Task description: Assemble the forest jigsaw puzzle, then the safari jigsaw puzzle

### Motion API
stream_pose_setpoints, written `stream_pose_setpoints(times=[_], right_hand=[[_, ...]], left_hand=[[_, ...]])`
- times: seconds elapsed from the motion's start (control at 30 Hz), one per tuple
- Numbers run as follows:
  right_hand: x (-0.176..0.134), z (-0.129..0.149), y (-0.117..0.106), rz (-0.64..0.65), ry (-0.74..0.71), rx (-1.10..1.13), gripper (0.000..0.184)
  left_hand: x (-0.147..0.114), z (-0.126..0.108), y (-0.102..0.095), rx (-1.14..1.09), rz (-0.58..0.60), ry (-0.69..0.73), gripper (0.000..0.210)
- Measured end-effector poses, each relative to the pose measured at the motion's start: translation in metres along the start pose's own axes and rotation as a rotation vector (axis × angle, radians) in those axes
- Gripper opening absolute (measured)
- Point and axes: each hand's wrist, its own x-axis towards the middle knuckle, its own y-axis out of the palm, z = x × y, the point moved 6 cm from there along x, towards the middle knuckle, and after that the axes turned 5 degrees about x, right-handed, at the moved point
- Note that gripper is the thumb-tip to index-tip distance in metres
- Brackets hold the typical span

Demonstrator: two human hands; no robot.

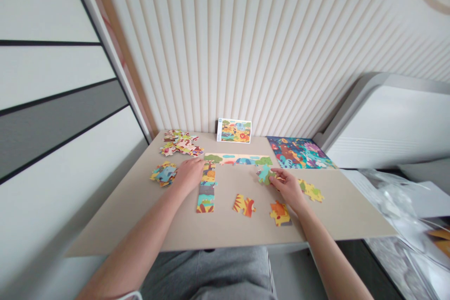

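Observation:
My right hand (290, 188) pinches a teal and green jigsaw piece (265, 175), held over the right part of the table below the assembled top strip. My left hand (190, 174) rests at the upper left corner of the joined puzzle, touching beside the tree; its fingers are mostly hidden by the back of the hand. The joined pieces form a top row (239, 159) with trees and a blue elephant, plus a left column (206, 197) running toward me. Loose below lie a striped orange piece group (244, 205) and an orange lion piece group (280, 214).
A picture card (234, 131) stands against the ribbed wall. Puzzle pieces are heaped in a far left pile (181, 144) and a nearer pile (163, 173). Yellow-green pieces (311, 191) lie right of my right hand. A dark blue finished puzzle (301, 152) covers the table's back right corner.

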Motion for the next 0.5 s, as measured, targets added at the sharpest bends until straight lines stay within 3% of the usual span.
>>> stream_pose_setpoints(times=[0.33, 0.5], right_hand=[[0.001, 0.004, -0.012, -0.141, -0.044, 0.056, 0.067], [0.001, 0.003, -0.014, -0.156, -0.040, 0.021, 0.066]], left_hand=[[0.000, -0.003, -0.005, -0.011, -0.016, 0.000, 0.033], [0.000, -0.004, -0.006, 0.004, -0.016, -0.001, 0.034]])
